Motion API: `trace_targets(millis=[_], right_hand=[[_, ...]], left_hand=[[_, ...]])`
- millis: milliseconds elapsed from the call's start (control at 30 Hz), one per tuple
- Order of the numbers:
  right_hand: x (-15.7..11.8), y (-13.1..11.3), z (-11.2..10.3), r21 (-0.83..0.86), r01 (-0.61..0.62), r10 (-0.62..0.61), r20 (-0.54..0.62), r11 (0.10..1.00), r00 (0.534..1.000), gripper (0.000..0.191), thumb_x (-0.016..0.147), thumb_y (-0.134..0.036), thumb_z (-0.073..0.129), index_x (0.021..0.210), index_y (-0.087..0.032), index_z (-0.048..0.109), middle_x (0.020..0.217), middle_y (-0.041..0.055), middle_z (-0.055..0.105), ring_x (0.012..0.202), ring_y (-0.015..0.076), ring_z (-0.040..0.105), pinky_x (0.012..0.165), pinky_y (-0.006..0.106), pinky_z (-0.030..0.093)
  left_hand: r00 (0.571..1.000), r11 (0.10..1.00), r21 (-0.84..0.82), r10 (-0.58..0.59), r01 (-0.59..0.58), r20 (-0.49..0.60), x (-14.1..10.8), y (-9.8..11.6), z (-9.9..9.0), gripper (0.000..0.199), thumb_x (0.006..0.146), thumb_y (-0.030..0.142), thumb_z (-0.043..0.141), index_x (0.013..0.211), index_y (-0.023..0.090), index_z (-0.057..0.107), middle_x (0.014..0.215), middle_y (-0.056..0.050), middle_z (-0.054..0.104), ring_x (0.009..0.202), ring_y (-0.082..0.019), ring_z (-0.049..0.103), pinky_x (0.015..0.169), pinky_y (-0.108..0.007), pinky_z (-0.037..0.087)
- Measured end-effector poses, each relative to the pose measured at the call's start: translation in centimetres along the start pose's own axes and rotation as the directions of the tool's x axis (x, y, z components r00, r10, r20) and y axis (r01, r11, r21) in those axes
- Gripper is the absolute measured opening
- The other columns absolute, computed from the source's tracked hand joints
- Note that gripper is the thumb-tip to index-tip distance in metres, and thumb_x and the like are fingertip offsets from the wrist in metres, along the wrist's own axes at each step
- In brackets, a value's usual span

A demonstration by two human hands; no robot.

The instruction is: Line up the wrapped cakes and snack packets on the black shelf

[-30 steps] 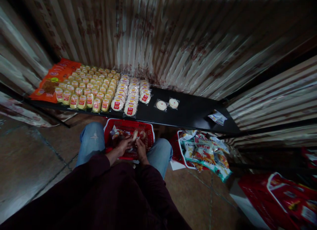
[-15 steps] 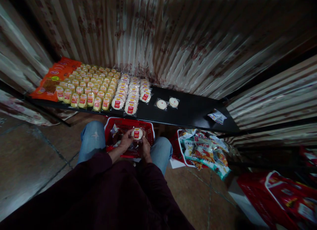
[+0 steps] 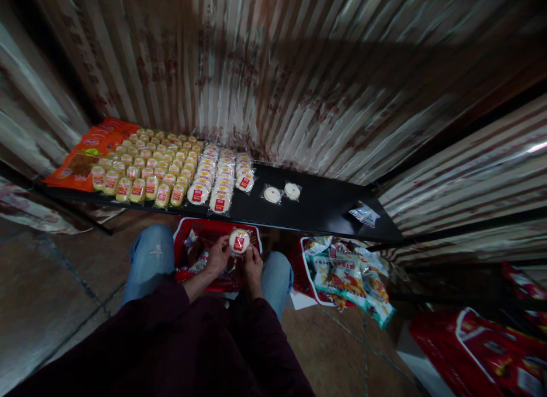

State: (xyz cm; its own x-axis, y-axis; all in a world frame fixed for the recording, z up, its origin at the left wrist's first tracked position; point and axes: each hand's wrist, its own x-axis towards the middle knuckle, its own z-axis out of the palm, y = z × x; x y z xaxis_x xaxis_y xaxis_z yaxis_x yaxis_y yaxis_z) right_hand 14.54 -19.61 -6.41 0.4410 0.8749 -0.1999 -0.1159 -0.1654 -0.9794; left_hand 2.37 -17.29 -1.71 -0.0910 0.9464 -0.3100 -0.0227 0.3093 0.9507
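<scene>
A round, pale wrapped cake (image 3: 239,241) with a red label is held above the red basket (image 3: 180,237) between my knees. My left hand (image 3: 218,257) grips its left edge with closed fingers. On the lower right edge, my right hand (image 3: 253,264) pinches the clear wrapper. Dark and shiny packets lie inside the basket, partly covered by my hands. Just beyond, on the black shelf (image 3: 325,206), similar round wrapped cakes (image 3: 220,199) stand in overlapping rows. Two more round cakes (image 3: 272,195) lie flat to their right, showing plain white faces.
Rows of small yellow wrapped cakes (image 3: 137,190) and orange bags (image 3: 81,158) fill the shelf's left side. A blue-and-white packet (image 3: 364,215) lies near its right end. Another red basket (image 3: 306,274) holds snack bags (image 3: 345,271). Striped curtain (image 3: 273,72) hangs behind.
The view has tilted, so the shelf appears lower and slightly left. Both hands still hold the round cake, now raised a little closer to the shelf edge.
</scene>
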Motion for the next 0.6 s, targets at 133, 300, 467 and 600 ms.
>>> trace_targets(millis=[133, 300, 467, 600], right_hand=[[-0.1, -0.9, -0.1, 0.007, -0.012, 0.012, -0.001, 1.0, 1.0, 0.048, 0.074, -0.053, 0.057, 0.105, -0.018, 0.068, 0.086, 0.0049, 0.073, 0.077, 0.0186, 0.064, 0.068, 0.028, 0.051], [0.1, -2.7, 0.0, 0.026, -0.033, 0.031, 0.062, 0.999, 0.998, 0.052, 0.069, -0.049, 0.065, 0.11, -0.018, 0.066, 0.087, 0.0044, 0.073, 0.072, 0.0181, 0.064, 0.064, 0.028, 0.051], [1.2, -5.3, 0.5, 0.041, -0.019, 0.017, 0.05, 0.999, 0.999, 0.047, 0.07, -0.046, 0.066, 0.107, -0.018, 0.066, 0.096, 0.0058, 0.072, 0.077, 0.0187, 0.064, 0.068, 0.029, 0.051], [2.4, -6.7, 1.1, 0.026, -0.005, 0.005, 0.028, 1.0, 1.0, 0.045, 0.07, -0.044, 0.065, 0.107, -0.018, 0.066, 0.098, 0.0059, 0.072, 0.081, 0.0191, 0.064, 0.071, 0.029, 0.051]], left_hand=[[0.998, 0.998, -0.007, 0.055, -0.054, 0.012, -0.3, 0.8, 0.2, 0.028, 0.068, 0.005, 0.061, 0.091, 0.021, 0.063, 0.078, -0.001, 0.066, 0.078, -0.016, 0.061, 0.083, -0.03, 0.046], [0.991, 0.991, -0.013, 0.136, -0.136, 0.019, -0.3, 2.2, 0.3, 0.028, 0.068, 0.008, 0.061, 0.093, 0.021, 0.063, 0.083, -0.002, 0.066, 0.082, -0.017, 0.061, 0.084, -0.03, 0.045], [0.981, 0.98, 0.037, 0.194, -0.195, 0.024, 0.8, 3.5, 0.8, 0.025, 0.071, 0.009, 0.061, 0.093, 0.021, 0.06, 0.086, -0.003, 0.065, 0.082, -0.017, 0.06, 0.085, -0.031, 0.046], [0.979, 0.979, -0.008, 0.205, -0.204, 0.003, 2.0, 4.5, 1.3, 0.026, 0.069, 0.006, 0.06, 0.09, 0.021, 0.059, 0.086, -0.003, 0.064, 0.085, -0.017, 0.061, 0.088, -0.033, 0.046]])
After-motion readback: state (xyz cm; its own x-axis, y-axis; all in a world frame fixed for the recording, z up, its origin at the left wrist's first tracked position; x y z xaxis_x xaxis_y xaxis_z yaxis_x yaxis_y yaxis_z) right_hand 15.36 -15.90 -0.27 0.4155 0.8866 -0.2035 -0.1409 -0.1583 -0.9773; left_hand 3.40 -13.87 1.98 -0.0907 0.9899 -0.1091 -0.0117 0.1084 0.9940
